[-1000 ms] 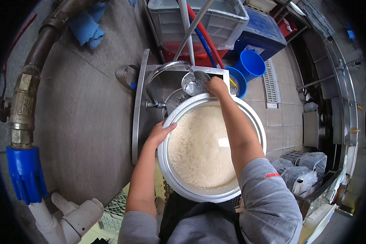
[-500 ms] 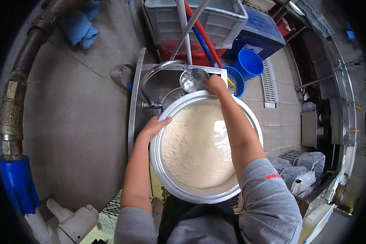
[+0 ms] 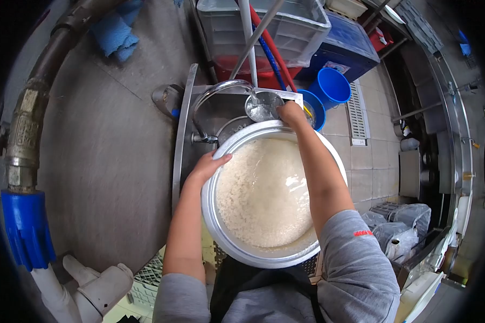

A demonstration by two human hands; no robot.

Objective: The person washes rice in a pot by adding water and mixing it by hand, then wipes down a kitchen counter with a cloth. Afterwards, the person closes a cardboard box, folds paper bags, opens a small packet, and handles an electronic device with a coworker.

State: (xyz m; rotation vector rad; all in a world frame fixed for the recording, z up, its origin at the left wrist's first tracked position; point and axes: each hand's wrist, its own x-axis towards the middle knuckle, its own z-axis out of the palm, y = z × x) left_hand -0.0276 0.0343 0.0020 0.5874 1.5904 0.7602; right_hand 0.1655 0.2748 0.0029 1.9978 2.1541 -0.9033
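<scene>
A large round metal pot (image 3: 213,226) of pale rice and cloudy water rests tilted against my front at the sink's edge. My left hand (image 3: 207,166) grips its left rim, thumb over the top. In my right hand (image 3: 292,114), beyond the far rim, is a small metal bowl (image 3: 264,106), held by its right side. Water from the curved faucet (image 3: 202,105) runs into this bowl. Under the bowl, part of the metal sink (image 3: 184,145) shows; the pot hides the rest.
Two blue buckets (image 3: 332,86) stand beyond the sink, right of a grey crate (image 3: 269,32) and leaning poles. A large pipe (image 3: 27,129) runs down the left. Bagged items (image 3: 396,234) lie at the lower right.
The pot has shifted slightly left from its earliest position. My right hand and the small bowl have moved slightly right, and the water in the pot ripples differently.
</scene>
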